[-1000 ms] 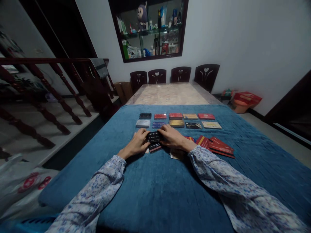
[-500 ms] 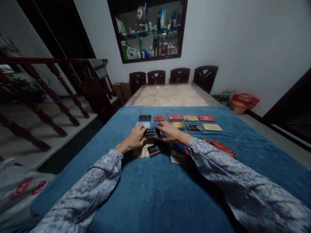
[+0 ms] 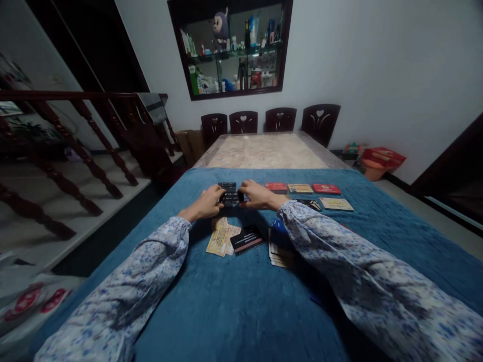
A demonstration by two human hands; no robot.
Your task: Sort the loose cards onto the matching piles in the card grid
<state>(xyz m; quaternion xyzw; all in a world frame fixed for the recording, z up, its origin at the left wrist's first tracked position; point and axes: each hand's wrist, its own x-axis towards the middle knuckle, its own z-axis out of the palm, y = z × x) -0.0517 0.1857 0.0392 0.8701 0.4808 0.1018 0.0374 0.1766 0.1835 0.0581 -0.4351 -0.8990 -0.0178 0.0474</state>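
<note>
Between my left hand (image 3: 209,202) and my right hand (image 3: 256,195) is a stack of black cards (image 3: 231,199), gripped at its two short ends. Just beyond it lies another black card stack (image 3: 227,186) on the blue cloth. My right hand and sleeve cover part of the card rows. Closer to me lie yellowish cards (image 3: 219,240), a loose black card (image 3: 247,240) with a pale stripe, and a fanned pile of cards (image 3: 279,255) partly under my right sleeve.
Red card stacks (image 3: 326,189), a tan stack (image 3: 300,188) and a cream stack (image 3: 336,204) stand in rows to the right. The blue cloth (image 3: 226,311) covers the near table. Chairs (image 3: 243,121) line the far end; a plastic bag (image 3: 35,301) is at lower left.
Both hands have moved away from me with the black card stack, bringing it close to the black stack in the far row. The yellowish cards are now more exposed.
</note>
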